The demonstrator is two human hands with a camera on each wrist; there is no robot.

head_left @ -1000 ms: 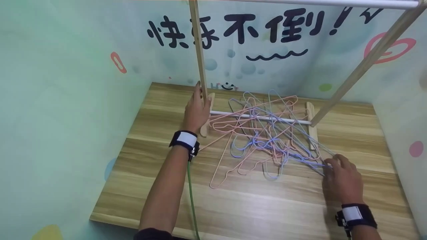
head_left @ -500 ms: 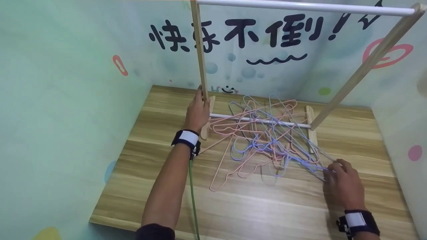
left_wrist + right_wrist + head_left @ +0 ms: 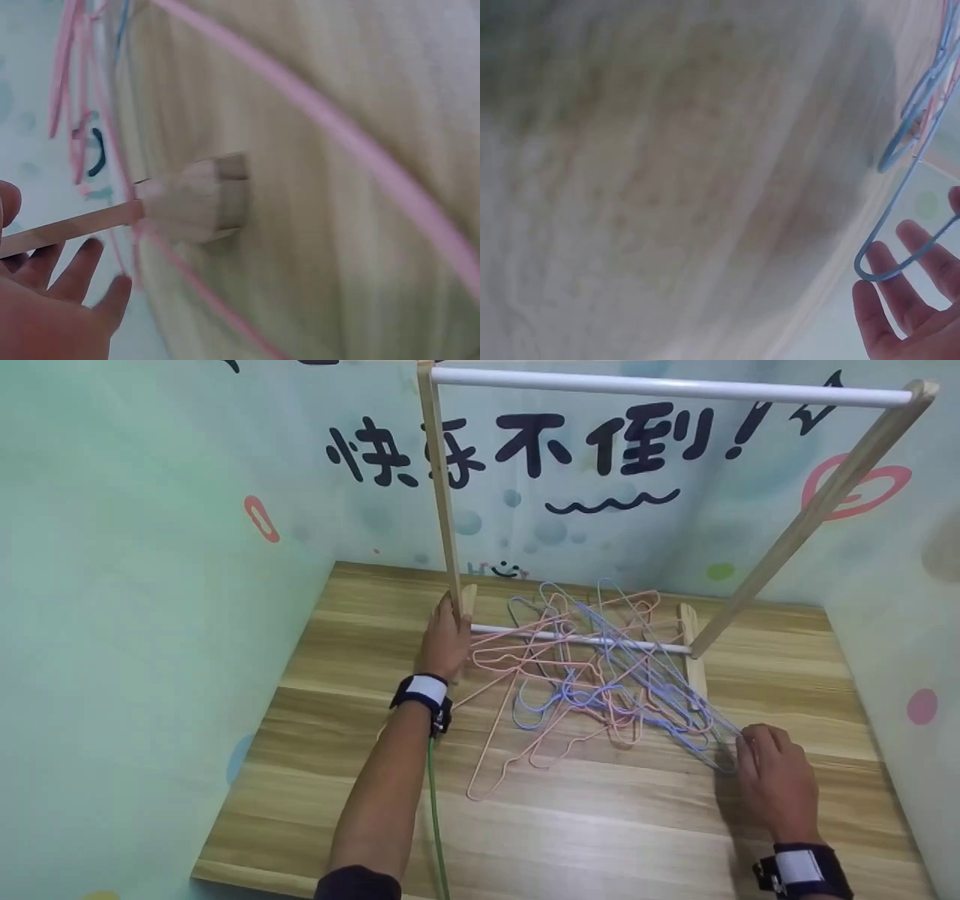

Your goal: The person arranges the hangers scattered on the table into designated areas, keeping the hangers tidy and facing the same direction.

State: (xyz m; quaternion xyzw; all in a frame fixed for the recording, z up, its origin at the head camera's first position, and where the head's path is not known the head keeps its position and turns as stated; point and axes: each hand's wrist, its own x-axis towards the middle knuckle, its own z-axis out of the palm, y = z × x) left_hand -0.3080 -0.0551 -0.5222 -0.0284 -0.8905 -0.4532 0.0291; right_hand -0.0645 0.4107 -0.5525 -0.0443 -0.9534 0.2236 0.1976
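Note:
A wood-and-white clothes rack (image 3: 444, 510) stands on the wooden table. My left hand (image 3: 444, 643) grips the foot of its left upright; in the left wrist view the post passes between thumb and fingers. A tangled pile of pink and blue wire hangers (image 3: 592, 690) lies around the rack's lower bar. At the pile's right end, my right hand (image 3: 780, 784) pinches the corner of a blue hanger (image 3: 891, 202). In the right wrist view this corner is raised off the table, and other blue hangers (image 3: 911, 120) hang close behind it.
A white top bar (image 3: 667, 387) joins the rack's two uprights. Printed wall sheets (image 3: 135, 660) enclose the table (image 3: 300, 780) at the back and sides. One pink hanger (image 3: 491, 750) reaches toward the front, and a green cable (image 3: 435, 810) hangs from the left wrist.
The head view has tilted up slightly. My left hand has slid lower on the upright. A blue hook at the pile's front has pulled back into the tangle while my right hand holds the hanger's corner.

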